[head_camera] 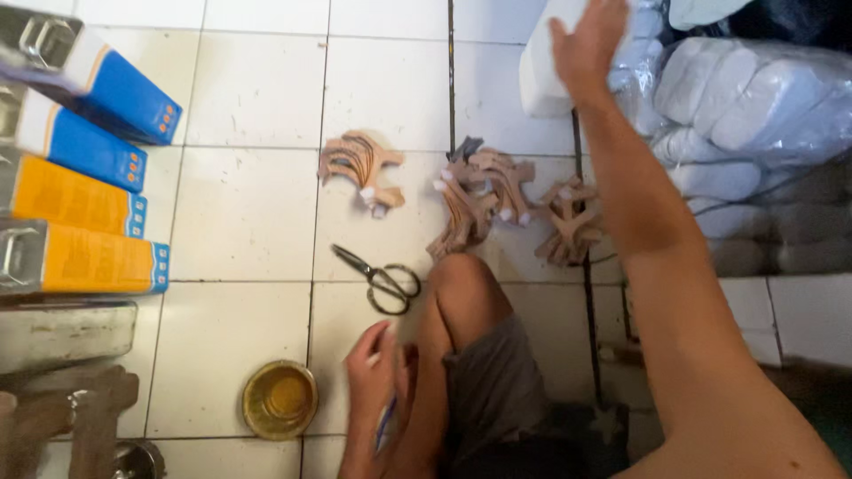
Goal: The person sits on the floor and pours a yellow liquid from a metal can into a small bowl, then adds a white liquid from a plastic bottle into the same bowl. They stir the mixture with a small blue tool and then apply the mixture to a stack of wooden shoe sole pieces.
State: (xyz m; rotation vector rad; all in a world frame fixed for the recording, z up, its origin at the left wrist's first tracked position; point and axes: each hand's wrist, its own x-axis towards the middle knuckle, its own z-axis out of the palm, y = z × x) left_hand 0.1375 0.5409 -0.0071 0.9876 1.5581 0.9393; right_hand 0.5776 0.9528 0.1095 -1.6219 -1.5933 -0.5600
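Note:
My right hand point(587, 44) reaches far forward with fingers spread, resting against a white block point(543, 71) beside plastic-wrapped white bundles point(745, 98). My left hand point(373, 372) is low near my bent knee point(461, 284), fingers closed on a small thin object that is partly hidden. On the tiled floor lie three piles of tan curved strap pieces: one point(359, 164) at centre, one point(479, 195) to its right, one point(568, 222) by my right forearm. Scissors point(382, 279) lie just in front of my knee.
A small round tin of yellowish glue point(280, 399) sits on the floor left of my left hand. Blue and orange boxes point(80, 177) are stacked at the left edge. A dark tile gap point(450, 80) runs forward.

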